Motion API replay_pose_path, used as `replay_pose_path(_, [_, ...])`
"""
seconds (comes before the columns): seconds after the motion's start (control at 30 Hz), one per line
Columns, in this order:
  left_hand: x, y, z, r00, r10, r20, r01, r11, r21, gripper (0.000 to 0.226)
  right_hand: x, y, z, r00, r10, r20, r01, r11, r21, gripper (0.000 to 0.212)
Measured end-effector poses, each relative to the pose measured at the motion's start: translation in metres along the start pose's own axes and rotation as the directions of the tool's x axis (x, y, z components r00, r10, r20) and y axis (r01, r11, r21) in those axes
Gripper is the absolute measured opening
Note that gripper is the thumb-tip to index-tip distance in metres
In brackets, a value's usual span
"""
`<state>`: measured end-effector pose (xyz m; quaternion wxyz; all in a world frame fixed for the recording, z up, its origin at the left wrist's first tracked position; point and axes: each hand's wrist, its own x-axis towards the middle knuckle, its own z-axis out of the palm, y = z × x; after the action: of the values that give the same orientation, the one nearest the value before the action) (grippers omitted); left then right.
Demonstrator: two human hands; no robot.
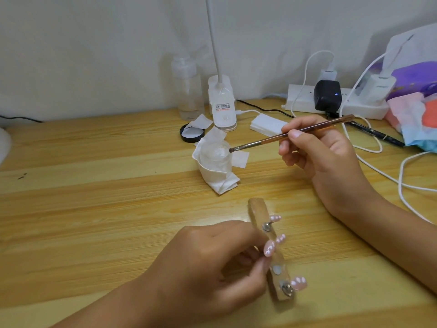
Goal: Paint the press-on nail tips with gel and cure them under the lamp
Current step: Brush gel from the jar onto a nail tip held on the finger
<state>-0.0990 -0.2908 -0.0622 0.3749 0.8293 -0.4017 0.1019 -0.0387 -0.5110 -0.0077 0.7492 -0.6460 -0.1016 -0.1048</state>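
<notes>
Right hand (pixel 314 152): grip pinching a slim brush (pixel 290 133) between thumb and fingers, bristles touching the top of a small clear jar (pixel 214 157) wrapped in tissue.

Left hand (pixel 212 261): grip pinching one pink nail tip (pixel 269 248) at a wooden holder (pixel 257 209) that lay on the tabletop (pixel 94 197) near the front edge. Three more nail tips (pixel 298 283) sat along the holder.

Step in hand, as judged: loading gel. It called for a small bead, excess wiped on the jar rim, and the pinched tip held level for the stroke.

Surroundings: curing lamp (pixel 416 79) at far right, purple inside, behind chargers on a power strip (pixel 307 100). White cables (pixel 402 185) looped across the tabletop before it, a likely snag. Desk lamp (pixel 222 105), clear bottle (pixel 188 88) and black lid (pixel 191 134) stood behind the jar, clear of the work.
</notes>
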Motion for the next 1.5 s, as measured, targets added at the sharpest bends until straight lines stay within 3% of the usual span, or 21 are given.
replay_pose_path(0.17, [0.019, 0.028, -0.029, 0.997, 0.08, 0.005, -0.079, 0.991, -0.108, 0.008, 0.0, 0.0, 0.0, 1.0, -0.003, 0.0, 0.003, 1.0, 0.001, 0.013])
replay_pose_path(0.27, [0.024, 0.036, -0.035, 0.991, -0.111, -0.08, 0.076, 0.93, -0.359, 0.005, 0.0, 0.0, 0.0, 1.0, -0.011, -0.02, 0.011, 1.0, 0.001, 0.013])
replay_pose_path(0.33, [0.029, 0.031, -0.038, 0.931, -0.342, -0.128, 0.202, 0.776, -0.598, 0.011, -0.001, 0.0, 0.0, 0.998, -0.036, -0.045, 0.035, 0.999, -0.003, 0.013])
replay_pose_path(0.47, [0.039, 0.008, -0.04, 0.758, -0.622, -0.196, 0.243, 0.549, -0.8, 0.01, -0.003, 0.0, 0.0, 0.99, -0.109, -0.086, 0.105, 0.993, -0.05, 0.014])
replay_pose_path(0.6, [0.045, -0.001, -0.042, 0.63, -0.752, -0.194, 0.235, 0.423, -0.875, 0.005, -0.004, -0.001, 0.001, 0.987, -0.138, -0.081, 0.133, 0.989, -0.064, 0.019])
replay_pose_path(0.7, [0.049, 0.001, -0.042, 0.579, -0.804, -0.134, 0.266, 0.341, -0.902, 0.007, -0.007, -0.002, 0.003, 0.986, -0.159, -0.046, 0.156, 0.985, -0.068, 0.023])
replay_pose_path(0.87, [0.054, 0.004, -0.046, 0.613, -0.79, -0.023, 0.292, 0.254, -0.922, 0.007, -0.011, -0.001, 0.007, 0.972, -0.233, 0.041, 0.237, 0.956, -0.171, 0.023])
replay_pose_path(0.97, [0.054, 0.003, -0.049, 0.675, -0.732, 0.093, 0.31, 0.167, -0.936, 0.013, -0.012, -0.001, 0.007, 0.962, -0.263, 0.076, 0.274, 0.94, -0.203, 0.021])
replay_pose_path(1.07, [0.054, 0.001, -0.05, 0.726, -0.672, 0.145, 0.326, 0.151, -0.933, 0.018, -0.013, -0.002, 0.008, 0.955, -0.281, 0.098, 0.295, 0.933, -0.206, 0.018])
replay_pose_path(1.17, [0.052, 0.0, -0.048, 0.76, -0.634, 0.143, 0.33, 0.187, -0.925, 0.006, -0.015, -0.002, 0.009, 0.948, -0.293, 0.125, 0.315, 0.921, -0.23, 0.013])
replay_pose_path(1.27, [0.051, 0.0, -0.044, 0.781, -0.617, 0.101, 0.321, 0.257, -0.912, 0.017, -0.016, -0.002, 0.009, 0.941, -0.297, 0.164, 0.333, 0.899, -0.284, 0.019])
replay_pose_path(1.37, [0.049, 0.001, -0.041, 0.816, -0.576, 0.05, 0.309, 0.361, -0.88, 0.012, -0.017, -0.002, 0.011, 0.935, -0.28, 0.22, 0.339, 0.888, -0.31, 0.02])
replay_pose_path(1.5, [0.047, -0.001, -0.039, 0.845, -0.534, 0.025, 0.296, 0.428, -0.854, 0.009, -0.017, -0.001, 0.013, 0.927, -0.252, 0.276, 0.347, 0.857, -0.381, 0.023])
